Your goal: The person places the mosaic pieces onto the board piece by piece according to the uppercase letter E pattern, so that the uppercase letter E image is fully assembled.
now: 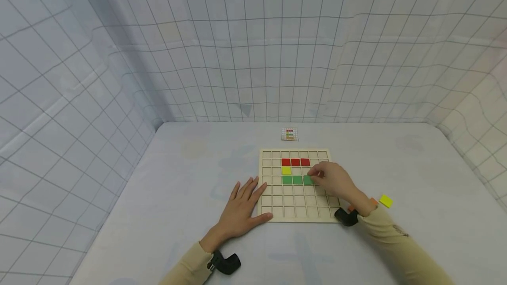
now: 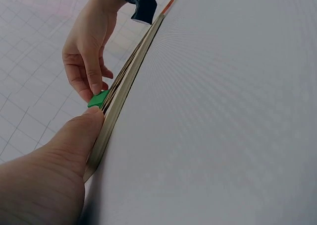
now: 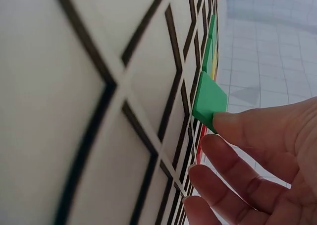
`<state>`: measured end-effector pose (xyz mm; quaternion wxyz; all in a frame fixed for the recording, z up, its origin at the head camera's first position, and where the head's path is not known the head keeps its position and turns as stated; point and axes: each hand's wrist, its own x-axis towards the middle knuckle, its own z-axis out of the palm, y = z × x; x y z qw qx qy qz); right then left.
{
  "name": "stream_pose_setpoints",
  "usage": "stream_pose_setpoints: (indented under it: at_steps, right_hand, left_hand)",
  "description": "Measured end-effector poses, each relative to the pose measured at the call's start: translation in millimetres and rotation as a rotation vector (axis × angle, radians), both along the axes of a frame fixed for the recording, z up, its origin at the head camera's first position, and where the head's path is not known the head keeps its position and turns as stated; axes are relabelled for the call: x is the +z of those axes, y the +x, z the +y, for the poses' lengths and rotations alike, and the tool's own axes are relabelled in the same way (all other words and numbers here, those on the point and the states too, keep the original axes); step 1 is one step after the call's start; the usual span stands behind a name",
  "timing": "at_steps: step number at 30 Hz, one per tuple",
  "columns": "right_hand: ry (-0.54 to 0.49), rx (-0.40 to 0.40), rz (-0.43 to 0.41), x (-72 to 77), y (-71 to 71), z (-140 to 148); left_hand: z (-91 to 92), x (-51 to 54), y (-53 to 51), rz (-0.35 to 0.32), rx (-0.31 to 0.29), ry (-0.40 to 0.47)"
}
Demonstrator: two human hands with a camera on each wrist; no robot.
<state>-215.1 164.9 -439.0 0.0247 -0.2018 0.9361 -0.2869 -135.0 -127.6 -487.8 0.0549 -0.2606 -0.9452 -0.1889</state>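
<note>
A pale square grid board (image 1: 295, 212) lies on the table. My right hand (image 1: 334, 181) pinches a green square tile (image 3: 210, 98) between thumb and finger over the board; the tile is tilted in the right wrist view. It is at the right end of a row with two other green tiles (image 1: 292, 180). Above that row sit one yellow tile (image 1: 286, 170) and a row of three red tiles (image 1: 295, 162). My left hand (image 1: 239, 214) lies with fingers spread along the board's left edge, its thumb over the front left corner.
Behind the board lies a small card (image 1: 290, 134) with a coloured grid pattern. Loose tiles lie right of the board, a yellow one (image 1: 386, 201) and orange ones (image 1: 373, 201) partly hidden by my right wrist. Gridded cloth walls (image 1: 253, 56) stand around the table.
</note>
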Motion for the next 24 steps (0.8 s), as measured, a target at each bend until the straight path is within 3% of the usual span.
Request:
stream_pose_setpoints:
  at_steps: [8,17,24]
  right_hand:
    - [0.033,0.028,0.038,-0.2,3.8,2.0]
    - [0.126,0.085,0.184,-4.0,9.8,1.7]
    - [0.144,0.1,0.184,-7.4,11.8,3.6]
  left_hand:
    - [0.1,-1.1,-1.2,-0.011,0.007,-0.019]
    - [-0.2,-1.4,-0.2,0.0,0.006,-0.003]
    - [-0.1,-0.8,0.7,0.019,0.0,0.011]
